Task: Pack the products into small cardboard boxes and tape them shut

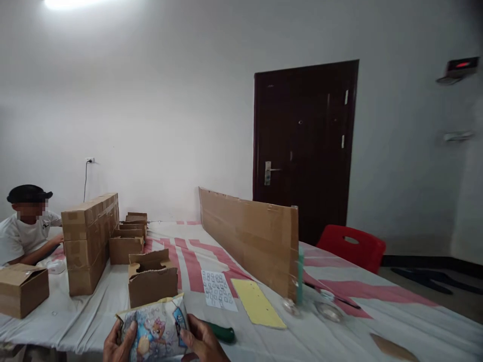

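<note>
Both hands on the cartoon-print packet (154,329), low at 6 o'clock, at the near edge of the surface (94,317). Left hand (118,347): grip clamped on its left side, thumb on the face. Right hand (202,342): grip clamped on its right edge. Open cardboard box (153,281) just beyond at 12 o'clock. Green handle (223,333) near the right hand at 3 o'clock. Co-worker (26,231) seated at 9 o'clock beside stacked boxes (88,241).

Cardboard boxes (90,241) crowd a cloth-covered table (415,322) left of an upright cardboard panel (249,236); a red chair (352,246) stands near a dark door (305,146).
</note>
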